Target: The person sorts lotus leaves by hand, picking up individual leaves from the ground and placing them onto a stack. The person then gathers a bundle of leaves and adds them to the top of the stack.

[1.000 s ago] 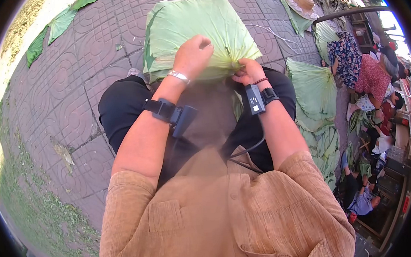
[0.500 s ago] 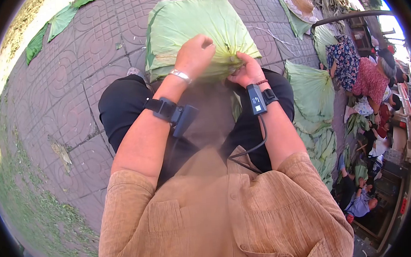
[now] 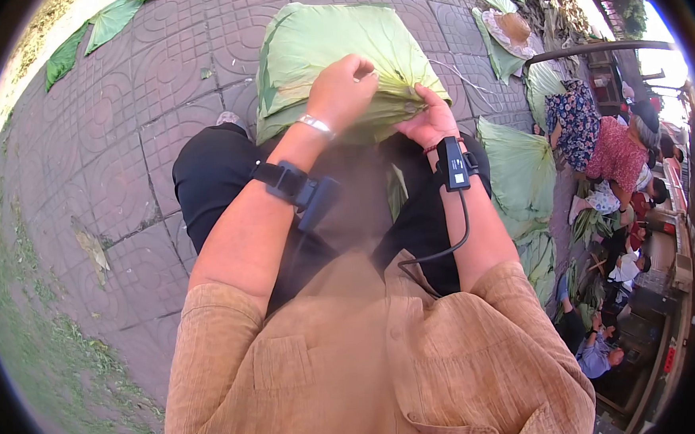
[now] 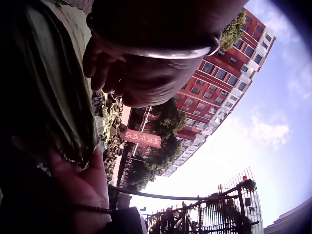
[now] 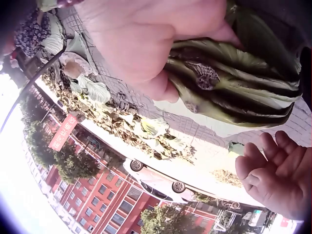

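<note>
A folded stack of large pale-green lotus leaves [image 3: 337, 39] lies in front of the knees, its veins gathering toward the near right edge. At that edge my right hand [image 3: 431, 120] holds the gathered leaves, thumb on the upper side and fingers lower down. The right wrist view shows the leaf folds [image 5: 234, 92] and a cut stalk centre beside the right thumb [image 5: 165, 92]. My left hand [image 3: 344, 94] is raised over the near side of the stack with its fingers curled; nothing shows in it in the right wrist view, where the left hand [image 5: 278, 173] appears palm side.
A white cord [image 3: 467, 82] lies on the patterned paving [image 3: 149, 94] right of the stack. More lotus leaves [image 3: 519, 167] are spread by the right knee. A straw hat [image 3: 511, 30] sits farther back. Several people are at the right, one in a red patterned top [image 3: 618, 153].
The right hand has turned and opened its thumb upward along the leaf edge, its fingers lower. The left hand stays curled over the stack. The view has shifted slightly.
</note>
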### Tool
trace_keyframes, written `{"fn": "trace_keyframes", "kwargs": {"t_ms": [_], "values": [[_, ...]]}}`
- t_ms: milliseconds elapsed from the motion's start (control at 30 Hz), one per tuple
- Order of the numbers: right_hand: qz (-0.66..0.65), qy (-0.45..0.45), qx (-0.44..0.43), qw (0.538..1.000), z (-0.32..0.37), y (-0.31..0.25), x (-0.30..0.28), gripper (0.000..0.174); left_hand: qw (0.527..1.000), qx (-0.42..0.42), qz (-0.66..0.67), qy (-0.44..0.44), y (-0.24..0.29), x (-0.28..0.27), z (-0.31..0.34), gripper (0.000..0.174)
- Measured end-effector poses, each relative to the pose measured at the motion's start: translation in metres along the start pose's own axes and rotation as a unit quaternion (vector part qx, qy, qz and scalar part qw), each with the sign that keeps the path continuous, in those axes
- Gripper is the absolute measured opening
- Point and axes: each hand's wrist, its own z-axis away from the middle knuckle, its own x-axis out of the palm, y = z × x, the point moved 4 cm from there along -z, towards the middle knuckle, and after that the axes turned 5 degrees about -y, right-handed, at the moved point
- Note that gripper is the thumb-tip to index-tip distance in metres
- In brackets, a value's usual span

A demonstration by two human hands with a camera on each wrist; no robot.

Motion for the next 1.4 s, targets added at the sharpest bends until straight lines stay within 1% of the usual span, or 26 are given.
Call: {"fn": "trace_keyframes", "kwargs": {"t_ms": [100, 133, 200, 267, 300, 333, 400, 433, 467, 500, 600, 633, 733, 767, 800, 833, 933, 1000, 1033, 1133, 1167, 1267, 1300, 1333, 1400], "values": [[0.003, -0.035, -0.034, 0.999, -0.01, -0.023, 0.01, 0.041, 0.991, -0.045, 0.064, -0.107, 0.009, 0.0, 0.004, 0.017], [-0.006, -0.048, -0.05, 0.998, -0.01, -0.029, 0.02, 0.04, 0.984, -0.041, 0.073, -0.158, 0.009, 0.005, 0.006, 0.017], [0.015, -0.044, -0.094, 0.994, -0.006, -0.045, 0.041, 0.038, 0.96, -0.031, 0.09, -0.263, 0.008, 0.014, 0.01, 0.017], [0.027, -0.055, -0.14, 0.988, -0.002, -0.063, 0.06, 0.038, 0.952, 0.014, -0.053, -0.301, 0.008, 0.018, 0.013, 0.028], [0.04, -0.062, -0.168, 0.983, 0.003, -0.072, 0.069, 0.038, 0.943, 0.004, -0.112, -0.314, 0.004, 0.019, 0.016, 0.03], [0.035, -0.055, -0.178, 0.982, 0.006, -0.084, 0.074, 0.038, 0.93, -0.005, -0.171, -0.325, 0.0, 0.021, 0.019, 0.033], [0.0, -0.069, -0.203, 0.977, 0.021, -0.108, 0.082, 0.039, 0.906, -0.034, -0.255, -0.337, -0.009, 0.024, 0.022, 0.035], [0.011, -0.066, -0.23, 0.971, 0.03, -0.123, 0.081, 0.04, 0.891, -0.046, -0.297, -0.341, -0.009, 0.023, 0.022, 0.037], [0.022, -0.062, -0.259, 0.964, 0.042, -0.138, 0.079, 0.04, 0.89, -0.044, -0.297, -0.342, -0.007, 0.022, 0.022, 0.037], [0.024, -0.033, -0.28, 0.959, 0.055, -0.153, 0.075, 0.041, 0.89, -0.042, -0.297, -0.343, -0.001, 0.02, 0.023, 0.037], [0.02, 0.024, -0.349, 0.936, 0.098, -0.191, 0.051, 0.04, 0.888, -0.033, -0.297, -0.35, 0.014, 0.018, 0.025, 0.036], [0.028, 0.023, -0.354, 0.935, 0.115, -0.198, 0.042, 0.042, 0.886, -0.029, -0.297, -0.354, 0.016, 0.019, 0.024, 0.036], [0.02, 0.067, -0.38, 0.922, 0.158, -0.211, 0.001, 0.043, 0.904, 0.011, -0.298, -0.307, -0.011, 0.029, 0.023, 0.036], [-0.014, 0.072, -0.377, 0.923, 0.171, -0.211, -0.013, 0.038, 0.898, 0.018, -0.311, -0.309, -0.017, 0.032, 0.022, 0.037], [-0.033, 0.094, -0.383, 0.918, 0.182, -0.209, -0.029, 0.038, 0.892, 0.025, -0.324, -0.314, -0.023, 0.035, 0.021, 0.038], [-0.045, 0.108, -0.377, 0.919, 0.19, -0.21, -0.051, 0.038, 0.892, 0.012, -0.325, -0.315, -0.021, 0.035, 0.023, 0.038], [-0.078, 0.167, -0.365, 0.913, 0.211, -0.2, -0.11, 0.035, 0.881, 0.021, -0.339, -0.329, -0.033, 0.044, 0.023, 0.039], [-0.127, 0.229, -0.37, 0.891, 0.22, -0.189, -0.143, 0.033, 0.878, 0.02, -0.337, -0.339, -0.041, 0.048, 0.024, 0.039], [-0.154, 0.263, -0.36, 0.882, 0.221, -0.184, -0.159, 0.032, 0.877, 0.016, -0.336, -0.342, -0.043, 0.05, 0.024, 0.039], [-0.185, 0.338, -0.341, 0.857, 0.224, -0.175, -0.207, 0.031, 0.865, -0.003, -0.338, -0.371, -0.045, 0.061, 0.024, 0.039], [-0.193, 0.343, -0.332, 0.857, 0.223, -0.174, -0.223, 0.03, 0.866, -0.007, -0.334, -0.373, -0.047, 0.064, 0.023, 0.038], [-0.217, 0.355, -0.342, 0.843, 0.226, -0.174, -0.234, 0.03, 0.857, -0.055, -0.328, -0.394, -0.055, 0.076, 0.02, 0.038], [-0.242, 0.317, -0.348, 0.848, 0.226, -0.177, -0.241, 0.032, 0.856, -0.043, -0.333, -0.393, -0.059, 0.079, 0.02, 0.038], [-0.264, 0.311, -0.347, 0.844, 0.228, -0.18, -0.239, 0.032, 0.857, -0.036, -0.338, -0.386, -0.064, 0.081, 0.019, 0.037], [-0.25, 0.3, -0.375, 0.841, 0.237, -0.184, -0.233, 0.032, 0.859, -0.024, -0.35, -0.372, -0.071, 0.083, 0.018, 0.037]]}}
